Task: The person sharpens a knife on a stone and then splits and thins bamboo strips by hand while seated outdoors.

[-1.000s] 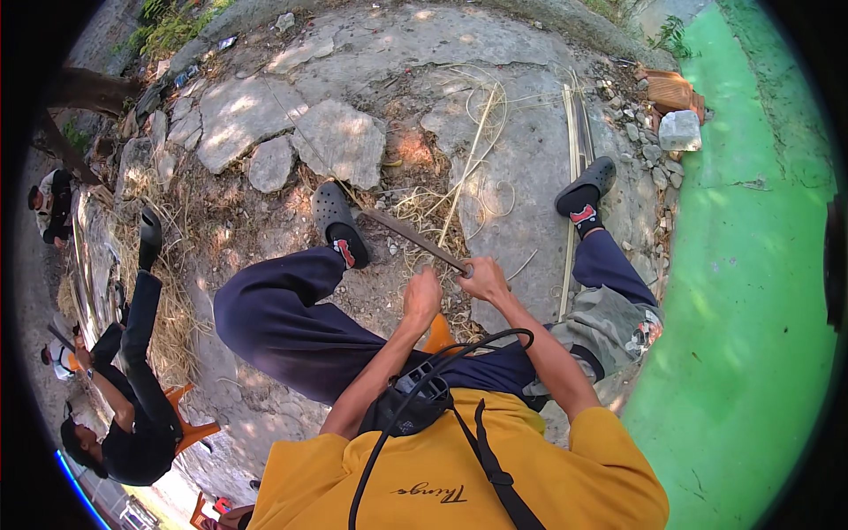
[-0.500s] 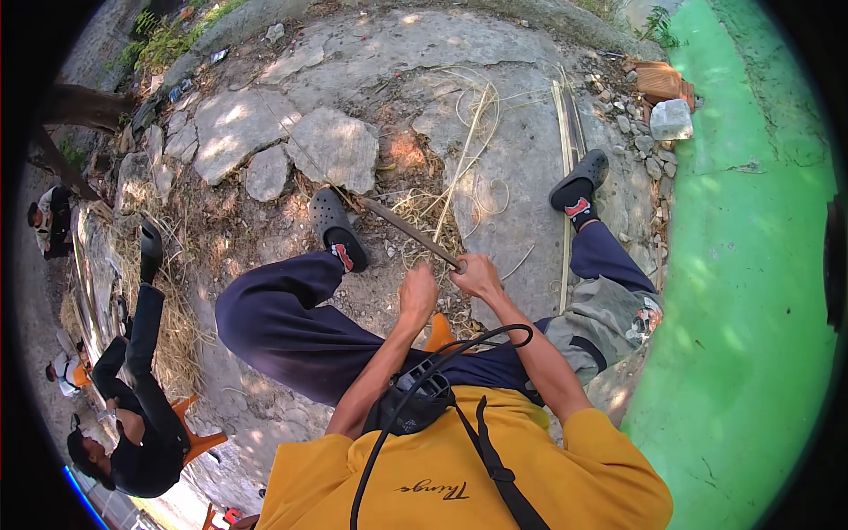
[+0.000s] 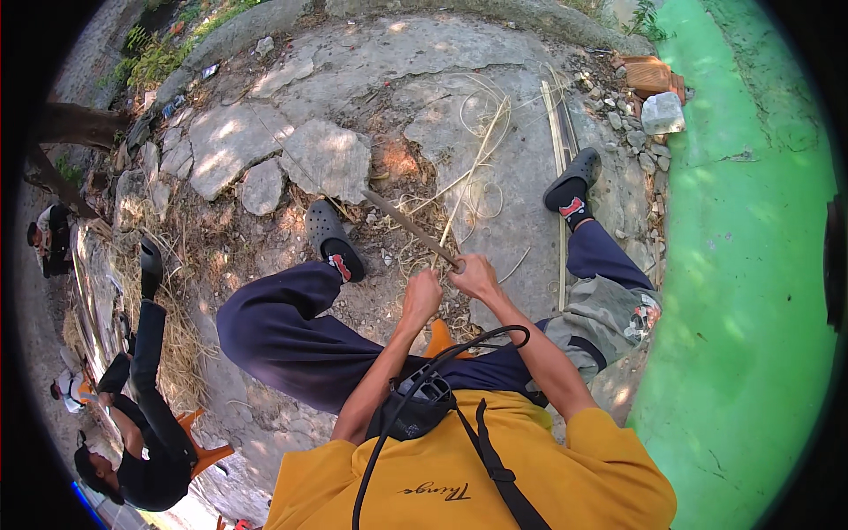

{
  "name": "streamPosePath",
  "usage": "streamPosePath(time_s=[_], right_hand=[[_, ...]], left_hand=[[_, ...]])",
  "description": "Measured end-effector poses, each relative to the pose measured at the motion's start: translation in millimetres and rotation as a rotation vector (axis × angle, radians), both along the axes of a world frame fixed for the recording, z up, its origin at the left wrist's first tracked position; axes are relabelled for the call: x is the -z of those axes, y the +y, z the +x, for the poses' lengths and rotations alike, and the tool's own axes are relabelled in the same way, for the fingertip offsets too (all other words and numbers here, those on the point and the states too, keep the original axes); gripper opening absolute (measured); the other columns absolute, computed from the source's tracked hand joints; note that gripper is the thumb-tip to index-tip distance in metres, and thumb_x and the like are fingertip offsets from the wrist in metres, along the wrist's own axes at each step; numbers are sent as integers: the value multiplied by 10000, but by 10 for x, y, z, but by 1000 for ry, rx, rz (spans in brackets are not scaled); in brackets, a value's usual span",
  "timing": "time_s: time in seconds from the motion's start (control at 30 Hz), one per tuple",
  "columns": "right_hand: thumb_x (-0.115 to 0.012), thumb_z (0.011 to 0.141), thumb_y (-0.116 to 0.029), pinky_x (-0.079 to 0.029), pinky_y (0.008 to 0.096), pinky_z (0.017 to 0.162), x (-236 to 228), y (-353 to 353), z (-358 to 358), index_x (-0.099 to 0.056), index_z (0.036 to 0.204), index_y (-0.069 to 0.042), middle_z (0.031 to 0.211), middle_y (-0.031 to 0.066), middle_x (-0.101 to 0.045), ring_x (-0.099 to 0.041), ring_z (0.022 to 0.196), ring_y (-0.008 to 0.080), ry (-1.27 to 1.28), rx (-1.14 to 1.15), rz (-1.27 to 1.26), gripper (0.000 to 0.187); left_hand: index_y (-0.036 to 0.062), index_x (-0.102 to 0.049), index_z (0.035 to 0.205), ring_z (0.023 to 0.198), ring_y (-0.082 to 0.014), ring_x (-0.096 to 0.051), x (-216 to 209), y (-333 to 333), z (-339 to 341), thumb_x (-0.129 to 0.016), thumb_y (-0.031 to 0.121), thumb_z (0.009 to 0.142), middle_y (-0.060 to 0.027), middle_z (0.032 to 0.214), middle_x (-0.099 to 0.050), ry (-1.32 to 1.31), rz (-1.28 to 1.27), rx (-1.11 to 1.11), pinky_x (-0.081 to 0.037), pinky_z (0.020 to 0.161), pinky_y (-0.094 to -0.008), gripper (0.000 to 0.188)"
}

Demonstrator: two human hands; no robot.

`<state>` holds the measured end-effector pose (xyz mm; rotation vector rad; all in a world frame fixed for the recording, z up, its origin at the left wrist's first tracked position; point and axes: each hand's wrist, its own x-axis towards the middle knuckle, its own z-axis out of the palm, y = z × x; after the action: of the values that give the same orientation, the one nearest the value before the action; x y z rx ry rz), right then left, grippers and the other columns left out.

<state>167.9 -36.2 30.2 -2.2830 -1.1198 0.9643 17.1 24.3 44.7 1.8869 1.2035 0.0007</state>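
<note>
My right hand [image 3: 477, 276] is closed around the near end of a long, narrow, brown blade-like tool [image 3: 408, 225]. The tool slants away to the far left, toward my left shoe. Close beside it, my left hand [image 3: 422, 294] makes a fist with the thumb side up. A pale thin bamboo-like strip [image 3: 468, 184] runs from the ground down to this fist and passes beneath the brown tool. What lies inside the fist is hidden, but the strip appears to end in it. Curled pale shavings [image 3: 484, 201] lie around the strip between my feet.
Long pale strips [image 3: 558, 168] lie by my right shoe [image 3: 572, 181]. Bricks [image 3: 649, 77] and a whitish block [image 3: 662, 114] stand beside the green floor [image 3: 742, 265]. Broken slabs [image 3: 327, 159] lie ahead. At left, a person in dark clothes [image 3: 155, 442] sits on an orange stool [image 3: 205, 446].
The view has shifted slightly. The brown tool's far end has drawn a little nearer and away from my left shoe; both hands stay close together with the same hold.
</note>
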Motion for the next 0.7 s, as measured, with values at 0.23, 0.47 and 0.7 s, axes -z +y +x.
streamPosePath(time_s=[0.23, 0.47, 0.7], right_hand=[[-681, 725, -325, -535, 475, 712, 299, 2, 341, -761, 973, -83, 731, 211, -686, -676, 756, 412, 7, 84, -95, 355], [-689, 717, -321, -541, 469, 763, 205, -105, 167, -756, 983, -101, 852, 229, -702, -680, 847, 419, -8, -88, -31, 351], [-697, 710, -331, -546, 465, 779, 440, -14, 700, -759, 966, -87, 863, 242, -703, -680, 874, 425, -49, 110, -160, 359]], left_hand=[[-77, -642, 855, 780, -505, -631, 196, -148, -18, -445, 233, 1013, -319, 796, -638, -28, -21, 43, -484, 727, -574, 400], [-52, -638, 883, 830, -484, -628, 228, -71, -72, -429, 304, 1025, -295, 813, -639, -46, -280, -75, -474, 759, -548, 436], [-19, -613, 830, 683, -381, -577, 284, -96, -53, -419, 323, 1035, -218, 714, -601, -73, -237, 8, -452, 669, -492, 444]])
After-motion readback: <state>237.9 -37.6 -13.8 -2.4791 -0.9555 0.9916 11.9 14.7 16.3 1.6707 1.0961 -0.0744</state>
